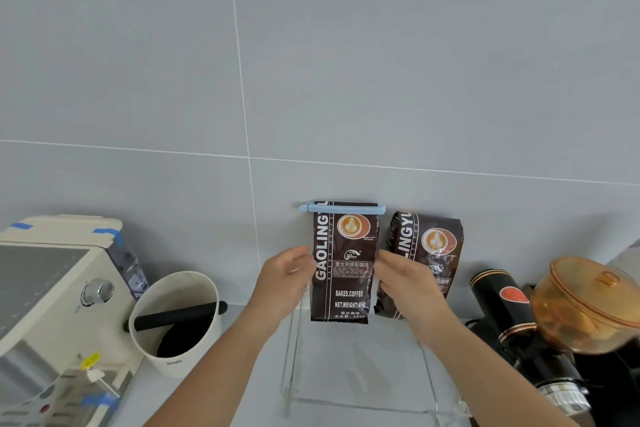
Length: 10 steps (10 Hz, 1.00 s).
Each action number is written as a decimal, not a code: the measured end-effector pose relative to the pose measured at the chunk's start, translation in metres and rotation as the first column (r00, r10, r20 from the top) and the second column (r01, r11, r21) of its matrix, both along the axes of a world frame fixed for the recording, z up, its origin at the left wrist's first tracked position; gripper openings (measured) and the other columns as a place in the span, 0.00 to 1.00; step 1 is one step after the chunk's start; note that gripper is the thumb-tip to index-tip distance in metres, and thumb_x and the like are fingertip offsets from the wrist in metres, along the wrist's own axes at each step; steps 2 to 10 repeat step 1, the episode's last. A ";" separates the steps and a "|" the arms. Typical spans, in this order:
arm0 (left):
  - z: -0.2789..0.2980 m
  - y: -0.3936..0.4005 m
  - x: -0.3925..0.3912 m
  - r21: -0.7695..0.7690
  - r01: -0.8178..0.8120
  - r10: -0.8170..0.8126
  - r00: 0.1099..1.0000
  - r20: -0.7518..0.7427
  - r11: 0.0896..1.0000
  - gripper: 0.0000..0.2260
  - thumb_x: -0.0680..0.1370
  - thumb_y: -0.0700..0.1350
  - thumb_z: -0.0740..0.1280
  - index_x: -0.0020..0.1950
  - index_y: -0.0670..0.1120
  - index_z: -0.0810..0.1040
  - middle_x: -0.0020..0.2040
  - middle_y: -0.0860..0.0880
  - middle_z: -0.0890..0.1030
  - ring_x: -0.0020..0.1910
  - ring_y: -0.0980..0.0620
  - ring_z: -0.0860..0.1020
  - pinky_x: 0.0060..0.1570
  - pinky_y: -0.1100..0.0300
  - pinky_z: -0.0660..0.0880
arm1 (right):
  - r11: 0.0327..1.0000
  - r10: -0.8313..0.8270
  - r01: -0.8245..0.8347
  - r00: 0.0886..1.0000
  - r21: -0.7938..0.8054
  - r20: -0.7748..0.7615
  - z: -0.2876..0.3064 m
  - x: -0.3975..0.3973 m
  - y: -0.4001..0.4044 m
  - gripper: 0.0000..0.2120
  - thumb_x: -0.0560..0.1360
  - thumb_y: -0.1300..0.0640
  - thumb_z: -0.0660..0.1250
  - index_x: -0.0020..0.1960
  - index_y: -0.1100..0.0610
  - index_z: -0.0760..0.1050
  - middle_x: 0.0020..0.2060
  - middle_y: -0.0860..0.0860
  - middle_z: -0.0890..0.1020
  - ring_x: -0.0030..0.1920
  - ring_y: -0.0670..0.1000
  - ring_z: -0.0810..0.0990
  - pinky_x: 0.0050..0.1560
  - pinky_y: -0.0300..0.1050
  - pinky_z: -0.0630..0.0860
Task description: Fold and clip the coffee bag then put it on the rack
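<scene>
A dark brown coffee bag (346,274) stands upright against the grey wall on a clear acrylic rack (360,406). Its top is folded over and held by a long light-blue clip (343,208). My left hand (284,284) is at the bag's left edge and my right hand (401,277) at its right edge. Both hands have their fingers spread and just touch or hover at the sides; a firm hold is not visible.
A second, unclipped coffee bag (426,253) leans right behind my right hand. A cream knock-box bin (176,322) and an espresso machine (52,315) stand at the left. A black grinder with an amber lidded hopper (585,305) is at the right.
</scene>
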<state>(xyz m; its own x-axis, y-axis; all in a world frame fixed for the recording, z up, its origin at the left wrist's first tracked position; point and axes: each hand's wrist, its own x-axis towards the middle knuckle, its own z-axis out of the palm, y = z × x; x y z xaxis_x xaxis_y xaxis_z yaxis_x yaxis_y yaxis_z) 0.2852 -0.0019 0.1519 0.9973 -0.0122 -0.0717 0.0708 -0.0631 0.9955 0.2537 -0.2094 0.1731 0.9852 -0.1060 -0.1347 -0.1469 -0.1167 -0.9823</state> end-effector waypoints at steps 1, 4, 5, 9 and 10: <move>0.004 0.010 -0.009 -0.273 -0.013 -0.020 0.993 -0.119 0.962 0.11 0.77 0.43 0.70 0.59 0.47 0.79 0.48 0.52 0.87 0.52 0.51 0.84 0.49 0.56 0.80 | 0.991 0.017 -0.017 1.000 0.131 0.002 0.012 -0.008 -0.008 0.11 0.79 0.57 0.65 0.51 0.47 0.85 0.47 0.48 0.89 0.54 0.50 0.85 0.60 0.60 0.77; 0.004 0.010 -0.009 -0.273 -0.013 -0.020 0.993 -0.119 0.962 0.11 0.77 0.43 0.70 0.59 0.47 0.79 0.48 0.52 0.87 0.52 0.51 0.84 0.49 0.56 0.80 | 0.991 0.017 -0.017 1.000 0.131 0.002 0.012 -0.008 -0.008 0.11 0.79 0.57 0.65 0.51 0.47 0.85 0.47 0.48 0.89 0.54 0.50 0.85 0.60 0.60 0.77; 0.004 0.010 -0.009 -0.273 -0.013 -0.020 0.993 -0.119 0.962 0.11 0.77 0.43 0.70 0.59 0.47 0.79 0.48 0.52 0.87 0.52 0.51 0.84 0.49 0.56 0.80 | 0.991 0.017 -0.017 1.000 0.131 0.002 0.012 -0.008 -0.008 0.11 0.79 0.57 0.65 0.51 0.47 0.85 0.47 0.48 0.89 0.54 0.50 0.85 0.60 0.60 0.77; 0.004 0.010 -0.009 -0.273 -0.013 -0.020 0.993 -0.119 0.962 0.11 0.77 0.43 0.70 0.59 0.47 0.79 0.48 0.52 0.87 0.52 0.51 0.84 0.49 0.56 0.80 | 0.991 0.017 -0.017 1.000 0.131 0.002 0.012 -0.008 -0.008 0.11 0.79 0.57 0.65 0.51 0.47 0.85 0.47 0.48 0.89 0.54 0.50 0.85 0.60 0.60 0.77; 0.004 0.010 -0.009 -0.273 -0.013 -0.020 0.993 -0.119 0.962 0.11 0.77 0.43 0.70 0.59 0.47 0.79 0.48 0.52 0.87 0.52 0.51 0.84 0.49 0.56 0.80 | 0.991 0.017 -0.017 1.000 0.131 0.002 0.012 -0.008 -0.008 0.11 0.79 0.57 0.65 0.51 0.47 0.85 0.47 0.48 0.89 0.54 0.50 0.85 0.60 0.60 0.77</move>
